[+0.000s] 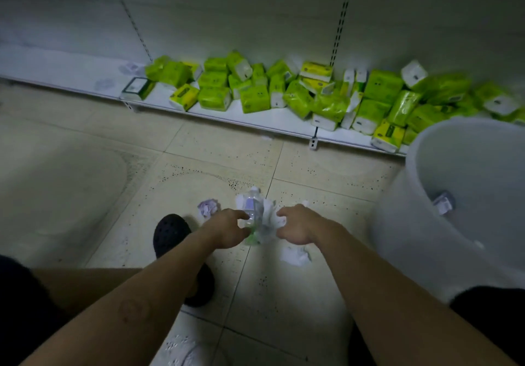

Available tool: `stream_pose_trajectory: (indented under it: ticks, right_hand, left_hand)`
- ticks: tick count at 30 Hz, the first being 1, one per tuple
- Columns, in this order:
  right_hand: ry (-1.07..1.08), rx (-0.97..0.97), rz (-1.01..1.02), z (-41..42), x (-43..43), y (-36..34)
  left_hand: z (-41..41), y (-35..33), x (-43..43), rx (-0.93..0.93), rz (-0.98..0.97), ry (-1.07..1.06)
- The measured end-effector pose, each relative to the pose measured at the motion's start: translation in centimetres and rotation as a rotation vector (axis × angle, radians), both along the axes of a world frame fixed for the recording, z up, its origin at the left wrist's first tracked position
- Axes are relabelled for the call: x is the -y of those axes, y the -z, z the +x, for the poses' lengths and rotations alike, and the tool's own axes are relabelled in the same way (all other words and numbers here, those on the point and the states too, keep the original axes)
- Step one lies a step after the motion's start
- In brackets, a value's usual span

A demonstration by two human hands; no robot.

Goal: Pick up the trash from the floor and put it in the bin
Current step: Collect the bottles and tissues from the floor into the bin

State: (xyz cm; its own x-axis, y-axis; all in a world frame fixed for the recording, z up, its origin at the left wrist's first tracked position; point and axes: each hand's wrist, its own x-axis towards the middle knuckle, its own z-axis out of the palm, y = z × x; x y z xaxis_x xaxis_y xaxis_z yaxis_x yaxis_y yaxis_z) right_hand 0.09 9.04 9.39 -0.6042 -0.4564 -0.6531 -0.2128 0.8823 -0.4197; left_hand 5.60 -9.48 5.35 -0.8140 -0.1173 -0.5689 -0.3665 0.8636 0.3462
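A crushed clear plastic bottle (251,212) lies on the tiled floor among crumpled white paper (270,213). My left hand (227,227) reaches down with its fingers closing around the bottle's left side. My right hand (295,225) touches the white paper on the bottle's right side, fingers curled onto it. A purple-white paper ball (208,207) lies just left of the bottle. Another white paper wad (295,255) sits below my right wrist. The large white bin (426,223) stands at the right, with one piece of trash (442,202) inside it.
A low white shelf (85,70) runs along the wall, piled with several green and yellow tissue packs (255,98). My black shoe (170,235) stands left of the trash. More white paper (184,348) lies at the bottom edge.
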Motion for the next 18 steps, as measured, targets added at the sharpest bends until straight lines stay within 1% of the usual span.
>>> stream_pose_trajectory:
  ticks: [4, 6, 8, 10, 13, 14, 15, 18]
  right_hand:
    - [0.045, 0.122, 0.155, -0.5, -2.0, 6.4]
    - [0.068, 0.153, 0.162, -0.7, -1.9, 9.3]
    - [0.111, 0.171, 0.080, -1.1, -0.5, 11.7]
    - [0.162, 0.192, -0.050, -1.7, 1.9, 13.7]
    - [0.276, 0.230, -0.259, -3.0, 6.2, 16.2]
    - [0.319, 0.229, -0.291, -3.4, 7.5, 16.9]
    - [0.339, 0.211, -0.299, -3.7, 8.6, 17.7]
    - [0.293, 0.172, -0.202, -4.0, 9.9, 20.2]
  left_hand:
    - [-1.2, 5.1, 1.2, 0.094, 0.028, 0.002]
    - [-1.7, 7.6, 1.7, 0.138, 0.040, -0.018]
    - [-2.1, 10.0, 1.9, 0.183, 0.042, -0.035]
    - [-2.7, 12.2, 1.8, 0.190, 0.052, -0.072]
    - [-4.0, 14.3, 1.1, 0.082, 0.052, -0.282]
    - [-4.2, 14.9, 0.9, 0.054, 0.038, -0.348]
    - [-4.4, 15.6, 0.5, 0.039, 0.031, -0.382]
    - [-4.5, 17.7, -0.2, 0.032, 0.054, -0.420]
